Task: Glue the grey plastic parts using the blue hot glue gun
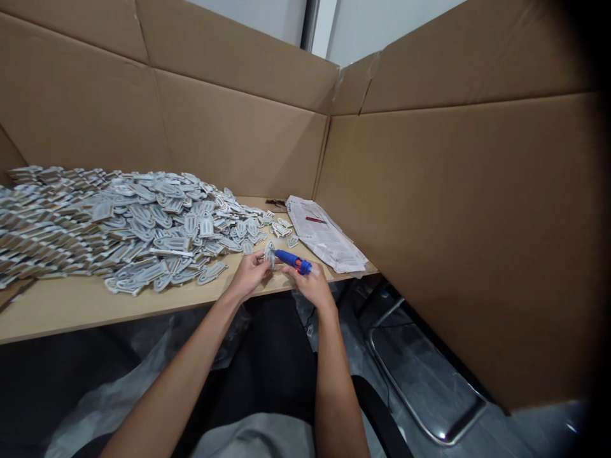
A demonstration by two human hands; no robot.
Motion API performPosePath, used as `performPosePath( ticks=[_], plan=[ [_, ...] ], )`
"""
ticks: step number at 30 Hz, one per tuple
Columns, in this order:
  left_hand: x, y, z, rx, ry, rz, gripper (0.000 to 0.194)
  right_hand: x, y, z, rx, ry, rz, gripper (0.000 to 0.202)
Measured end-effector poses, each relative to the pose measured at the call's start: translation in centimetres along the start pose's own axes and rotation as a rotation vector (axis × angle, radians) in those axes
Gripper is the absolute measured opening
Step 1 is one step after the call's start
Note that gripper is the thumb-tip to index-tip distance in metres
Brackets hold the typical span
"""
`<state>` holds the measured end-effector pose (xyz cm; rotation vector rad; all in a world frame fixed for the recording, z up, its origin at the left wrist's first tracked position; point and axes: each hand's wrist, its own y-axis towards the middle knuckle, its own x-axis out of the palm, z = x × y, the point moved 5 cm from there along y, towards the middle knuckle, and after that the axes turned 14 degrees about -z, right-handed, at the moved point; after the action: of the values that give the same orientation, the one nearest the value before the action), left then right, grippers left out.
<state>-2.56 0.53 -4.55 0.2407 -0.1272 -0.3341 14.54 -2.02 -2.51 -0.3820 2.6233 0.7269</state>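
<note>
Near the table's front edge, my left hand (pixel 251 275) holds a small grey-white pointed piece (pixel 270 253) upright between its fingers. My right hand (pixel 312 284) is wrapped round a blue glue gun (pixel 289 259) with an orange part and a small red light. The gun's tip points left and is close to the held piece; whether they touch is too small to tell. To the left of my hands lies a large loose heap of similar pieces (pixel 165 219).
Stacked rows of pieces (pixel 42 235) fill the far left of the wooden table (pixel 90 305). Printed papers (pixel 324 238) with a red pen (pixel 316 220) lie at the right. Cardboard walls (pixel 238 127) stand behind and to the right. A metal-framed chair (pixel 420 375) is below right.
</note>
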Motion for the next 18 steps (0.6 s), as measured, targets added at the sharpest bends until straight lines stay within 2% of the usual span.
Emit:
performPosePath(
  ticks=[8, 18],
  plan=[
    [0.04, -0.01, 0.26, 0.006, -0.004, -0.003, 0.013, 0.07, 0.0, 0.12, 0.019, -0.07, -0.008, 0.04],
    [0.2, -0.07, 0.23, 0.0, -0.023, -0.007, 0.013, 0.12, -0.13, -0.13, 0.029, -0.072, -0.042, 0.043]
  ],
)
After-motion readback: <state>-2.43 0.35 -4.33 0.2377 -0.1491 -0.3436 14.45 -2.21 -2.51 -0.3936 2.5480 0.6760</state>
